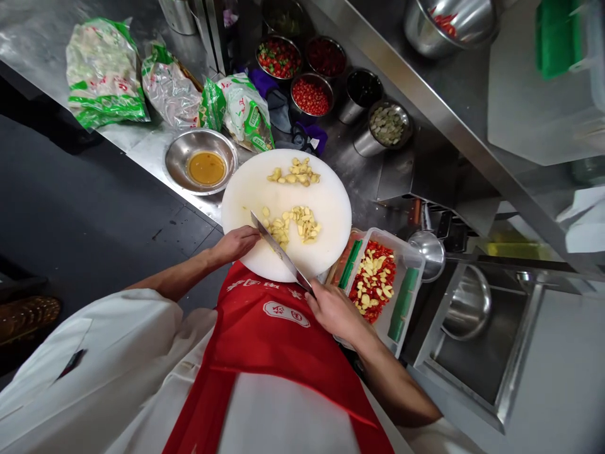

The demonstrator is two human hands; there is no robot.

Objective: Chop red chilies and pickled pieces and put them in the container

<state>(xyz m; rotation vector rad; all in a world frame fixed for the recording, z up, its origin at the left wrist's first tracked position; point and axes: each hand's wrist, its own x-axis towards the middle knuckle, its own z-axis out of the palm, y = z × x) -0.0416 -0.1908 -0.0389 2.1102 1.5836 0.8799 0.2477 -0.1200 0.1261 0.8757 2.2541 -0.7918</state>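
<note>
In the head view, a round white cutting board point(250, 176) lies in front of me. My right hand point(333, 310) is closed round the handle of a kitchen knife point(282, 251), whose blade slants across the board's near part with its tip to the far left. At the board's left edge, beside the blade near its tip, is my left hand point(237, 243). Its fingers are bent and pressed together; what they hold, if anything, is hidden. Sliced pale-yellow garlic point(305, 224) lies just beyond the blade. A pile of whole peeled cloves point(299, 173) sits near the far edge.
Right of the board stands a clear plastic box point(410, 258) with chopped red chillies and pale slices. A steel bowl point(172, 161) of brown liquid is at left, near plastic bags point(106, 75). Several steel pots of ingredients, including red chillies point(312, 96), stand behind. A sink point(515, 340) is at right.
</note>
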